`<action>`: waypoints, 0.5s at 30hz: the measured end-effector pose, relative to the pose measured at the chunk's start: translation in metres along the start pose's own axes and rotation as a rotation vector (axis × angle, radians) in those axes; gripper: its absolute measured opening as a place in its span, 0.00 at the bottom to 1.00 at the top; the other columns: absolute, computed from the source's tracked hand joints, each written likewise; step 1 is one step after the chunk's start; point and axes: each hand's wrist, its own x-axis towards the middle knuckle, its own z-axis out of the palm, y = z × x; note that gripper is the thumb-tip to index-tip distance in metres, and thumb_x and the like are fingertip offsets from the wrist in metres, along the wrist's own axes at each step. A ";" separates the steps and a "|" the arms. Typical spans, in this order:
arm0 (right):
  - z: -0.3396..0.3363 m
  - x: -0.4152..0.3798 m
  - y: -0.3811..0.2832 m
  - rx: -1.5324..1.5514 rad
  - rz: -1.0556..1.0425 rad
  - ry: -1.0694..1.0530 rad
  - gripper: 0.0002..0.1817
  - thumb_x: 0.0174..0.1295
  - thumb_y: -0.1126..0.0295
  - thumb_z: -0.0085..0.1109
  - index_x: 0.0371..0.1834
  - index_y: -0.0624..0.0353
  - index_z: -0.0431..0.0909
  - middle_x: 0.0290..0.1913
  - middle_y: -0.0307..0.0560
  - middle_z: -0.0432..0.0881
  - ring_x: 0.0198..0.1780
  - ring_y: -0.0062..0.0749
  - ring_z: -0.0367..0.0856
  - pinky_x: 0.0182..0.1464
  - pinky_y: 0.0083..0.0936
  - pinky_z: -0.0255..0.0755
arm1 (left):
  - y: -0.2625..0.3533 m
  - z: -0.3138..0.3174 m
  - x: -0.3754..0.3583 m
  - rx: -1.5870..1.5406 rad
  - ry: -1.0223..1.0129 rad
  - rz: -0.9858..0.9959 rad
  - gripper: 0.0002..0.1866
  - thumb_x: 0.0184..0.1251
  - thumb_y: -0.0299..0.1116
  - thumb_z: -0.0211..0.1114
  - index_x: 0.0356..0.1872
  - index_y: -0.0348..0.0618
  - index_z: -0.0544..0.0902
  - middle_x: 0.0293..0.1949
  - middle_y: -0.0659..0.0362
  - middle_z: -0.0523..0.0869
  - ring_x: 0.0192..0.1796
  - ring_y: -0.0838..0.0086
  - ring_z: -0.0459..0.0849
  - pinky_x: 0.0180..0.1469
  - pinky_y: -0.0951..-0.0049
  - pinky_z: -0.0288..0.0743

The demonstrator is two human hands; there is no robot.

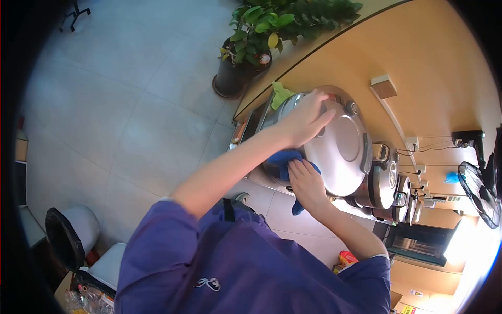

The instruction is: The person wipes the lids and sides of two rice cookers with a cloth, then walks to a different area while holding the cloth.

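Observation:
A large silver rice cooker (pixel 340 152) with a round domed lid stands on the counter in front of me. My left hand (pixel 311 119) lies over the upper edge of its lid, fingers stretched out and slightly apart. Lower down, my right hand (pixel 307 180) presses a dark blue cloth (pixel 285 158) against the cooker's front side. One end of that cloth hangs below the hand. Part of the lid's rim and front is hidden by my hands and forearms.
More cookers (pixel 384 183) stand in a row to the right. A light green cloth (pixel 281 95) lies beyond the big cooker. There are a potted plant (pixel 235 73), a wall socket box (pixel 384 87), a black fan (pixel 478 193) and a dark-and-white chair or bin (pixel 68 235).

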 end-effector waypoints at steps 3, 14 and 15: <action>-0.003 -0.001 0.003 0.158 0.105 0.103 0.24 0.65 0.65 0.57 0.61 0.69 0.82 0.64 0.50 0.82 0.71 0.38 0.74 0.78 0.34 0.61 | 0.016 -0.020 -0.089 -0.160 0.238 -0.144 0.21 0.83 0.38 0.58 0.65 0.33 0.74 0.61 0.48 0.82 0.68 0.64 0.79 0.71 0.65 0.71; 0.008 0.012 0.013 0.671 0.338 0.538 0.17 0.69 0.70 0.58 0.59 0.66 0.79 0.61 0.48 0.83 0.63 0.42 0.79 0.67 0.40 0.71 | 0.042 0.055 -0.158 -0.497 0.336 -0.502 0.23 0.86 0.35 0.51 0.72 0.31 0.70 0.69 0.46 0.75 0.73 0.65 0.73 0.77 0.67 0.63; 0.014 0.011 0.013 0.672 0.337 0.550 0.17 0.69 0.70 0.58 0.59 0.66 0.79 0.61 0.48 0.83 0.63 0.42 0.79 0.67 0.40 0.71 | 0.045 0.060 -0.156 -0.415 0.379 -0.481 0.25 0.87 0.38 0.50 0.74 0.31 0.68 0.72 0.45 0.72 0.76 0.63 0.70 0.79 0.66 0.60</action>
